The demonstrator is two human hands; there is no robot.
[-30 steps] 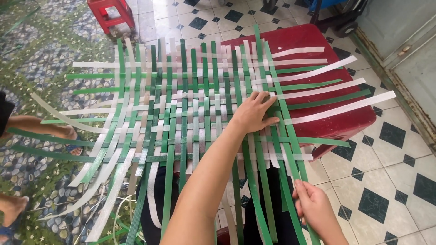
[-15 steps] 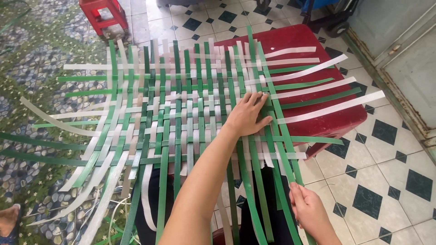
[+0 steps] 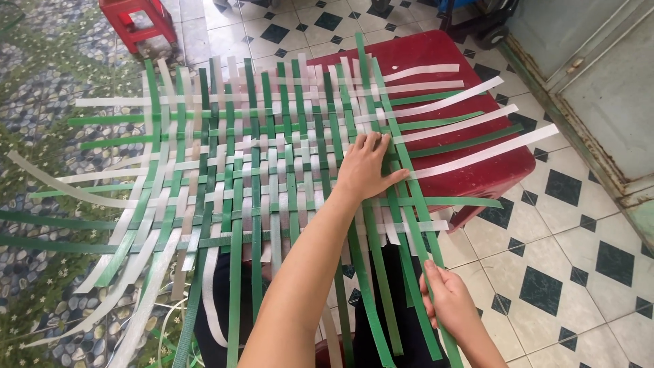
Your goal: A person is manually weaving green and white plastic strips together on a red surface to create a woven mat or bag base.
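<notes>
Weaving step in hand: left hand (image 3: pixel 364 170) flat, fingers spread, pinning the mat (image 3: pixel 259 163); right hand (image 3: pixel 446 300) pinches a green strip (image 3: pixel 409 225), lower right. The strip apparently needs snugging.

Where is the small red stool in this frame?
In the head view the small red stool stands at the top left, on the floor beyond the far edge of the woven mat of green and white strips, well left of the red table.
</notes>
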